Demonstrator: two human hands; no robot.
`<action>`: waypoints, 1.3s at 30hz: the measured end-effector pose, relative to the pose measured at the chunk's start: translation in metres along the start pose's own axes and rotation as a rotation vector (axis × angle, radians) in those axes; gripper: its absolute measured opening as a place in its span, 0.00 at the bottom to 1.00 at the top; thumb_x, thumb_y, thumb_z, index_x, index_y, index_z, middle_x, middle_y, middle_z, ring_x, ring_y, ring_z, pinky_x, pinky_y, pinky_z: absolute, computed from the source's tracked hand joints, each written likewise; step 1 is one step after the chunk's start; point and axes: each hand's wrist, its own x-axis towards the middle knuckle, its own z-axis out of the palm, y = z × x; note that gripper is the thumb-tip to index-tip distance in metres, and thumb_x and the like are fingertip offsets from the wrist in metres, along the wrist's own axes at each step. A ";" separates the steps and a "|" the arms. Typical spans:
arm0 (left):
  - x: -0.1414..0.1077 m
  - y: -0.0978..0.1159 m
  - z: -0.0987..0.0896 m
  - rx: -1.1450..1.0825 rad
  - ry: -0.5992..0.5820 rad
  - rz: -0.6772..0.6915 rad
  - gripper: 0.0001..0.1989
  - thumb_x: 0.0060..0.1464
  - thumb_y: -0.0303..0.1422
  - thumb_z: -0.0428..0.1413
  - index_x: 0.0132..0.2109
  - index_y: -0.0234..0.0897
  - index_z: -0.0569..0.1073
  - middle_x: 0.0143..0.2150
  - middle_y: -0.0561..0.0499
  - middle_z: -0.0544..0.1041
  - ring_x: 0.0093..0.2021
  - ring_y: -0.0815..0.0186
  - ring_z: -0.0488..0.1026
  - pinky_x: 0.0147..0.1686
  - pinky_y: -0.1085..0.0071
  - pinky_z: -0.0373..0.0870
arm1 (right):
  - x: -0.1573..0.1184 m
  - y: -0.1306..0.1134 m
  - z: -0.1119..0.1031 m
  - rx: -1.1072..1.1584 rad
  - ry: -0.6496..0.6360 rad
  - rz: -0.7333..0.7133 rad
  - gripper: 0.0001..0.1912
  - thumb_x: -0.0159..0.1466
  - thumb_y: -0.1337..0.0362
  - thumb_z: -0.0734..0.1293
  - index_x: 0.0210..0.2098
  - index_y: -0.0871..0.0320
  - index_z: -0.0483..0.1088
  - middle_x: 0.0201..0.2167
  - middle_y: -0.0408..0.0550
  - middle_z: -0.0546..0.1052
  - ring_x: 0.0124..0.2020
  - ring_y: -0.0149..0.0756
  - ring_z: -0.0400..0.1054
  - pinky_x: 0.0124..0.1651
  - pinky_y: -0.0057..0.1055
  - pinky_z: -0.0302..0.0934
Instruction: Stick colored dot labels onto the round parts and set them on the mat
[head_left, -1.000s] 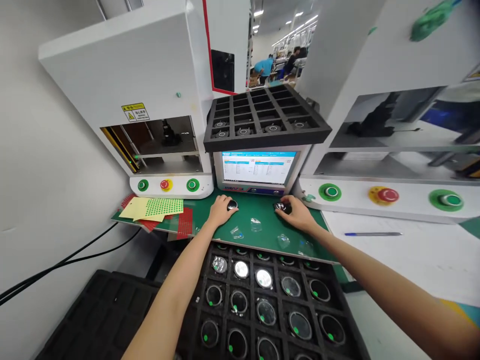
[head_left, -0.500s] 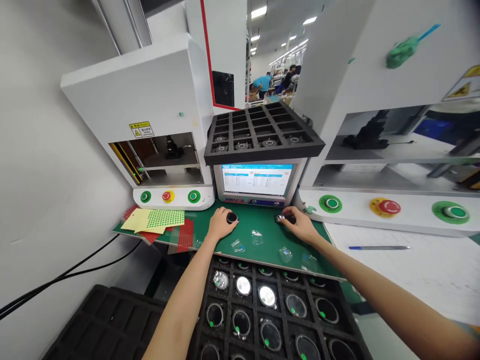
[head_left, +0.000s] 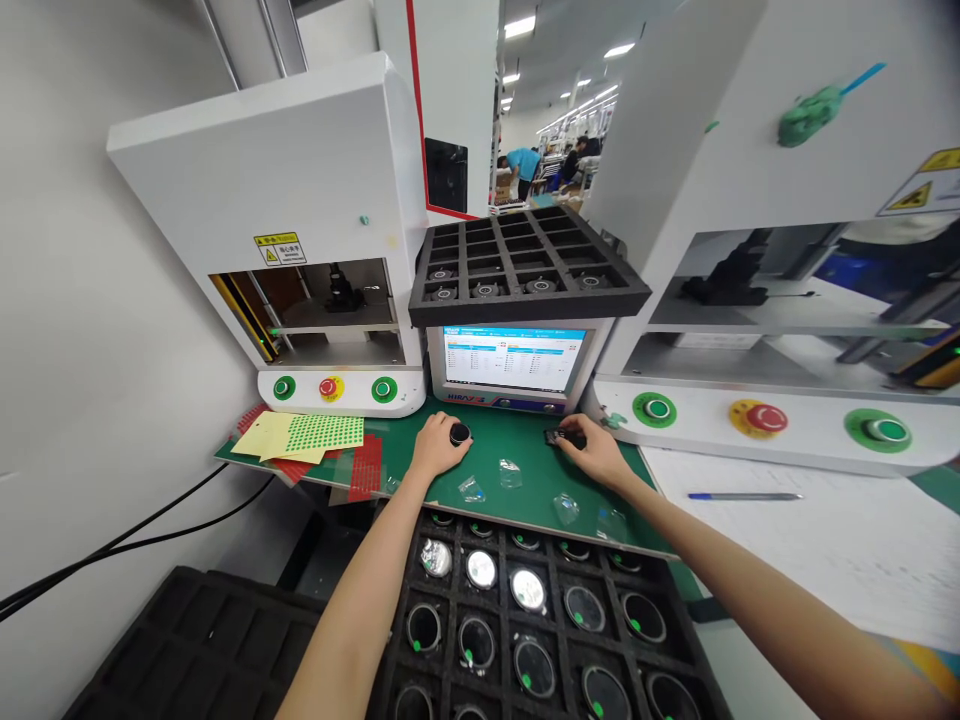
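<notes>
Over the green mat [head_left: 491,437], my left hand [head_left: 437,447] is closed around a round black watch case [head_left: 460,433] with a dark, glossy face. To its right, my right hand [head_left: 598,453] pinches a small black, flat piece [head_left: 559,437] with pale markings. Its kind is too small to make out, and my fingers hide part of it. The two pieces are apart, both near the monitor's base. Clear plastic film pieces [head_left: 510,473] lie on the mat between and below my hands.
A foam tray [head_left: 551,628] of round watch cases with green dots sits below the mat. Another foam tray [head_left: 529,305] rests on the monitor [head_left: 514,362]. Press machines [head_left: 341,390] flank it. Sticker sheets [head_left: 319,433] lie left; a pen [head_left: 745,497] on paper lies right.
The head view has shifted slightly, so the machines and tray sit a little differently in frame. Both hands keep nearly the same place on the mat with the same pieces.
</notes>
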 end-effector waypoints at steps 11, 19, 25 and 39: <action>0.002 -0.001 0.002 0.022 0.004 0.023 0.16 0.56 0.38 0.59 0.47 0.33 0.74 0.48 0.44 0.72 0.50 0.57 0.69 0.49 0.63 0.68 | -0.002 -0.003 -0.002 -0.039 0.026 -0.022 0.13 0.59 0.64 0.68 0.41 0.64 0.68 0.38 0.51 0.73 0.40 0.36 0.67 0.49 0.40 0.63; 0.013 -0.003 0.011 -0.020 0.029 0.056 0.15 0.56 0.36 0.59 0.47 0.31 0.73 0.48 0.41 0.72 0.52 0.53 0.68 0.52 0.60 0.65 | -0.001 -0.008 -0.009 -0.101 0.027 0.030 0.14 0.59 0.65 0.68 0.42 0.65 0.67 0.40 0.51 0.73 0.42 0.35 0.67 0.51 0.38 0.62; 0.010 -0.002 0.017 -0.004 0.003 0.057 0.18 0.56 0.37 0.60 0.49 0.30 0.73 0.50 0.43 0.71 0.52 0.56 0.68 0.54 0.64 0.64 | -0.008 -0.013 -0.014 -0.085 0.031 0.100 0.15 0.55 0.68 0.69 0.41 0.66 0.68 0.38 0.54 0.74 0.40 0.37 0.68 0.50 0.38 0.62; 0.007 -0.002 0.025 -0.032 -0.049 0.046 0.19 0.55 0.36 0.60 0.50 0.29 0.75 0.51 0.43 0.70 0.52 0.58 0.67 0.53 0.66 0.62 | -0.015 -0.023 -0.015 -0.122 0.036 0.222 0.20 0.45 0.57 0.65 0.36 0.60 0.66 0.38 0.59 0.76 0.41 0.47 0.71 0.52 0.43 0.64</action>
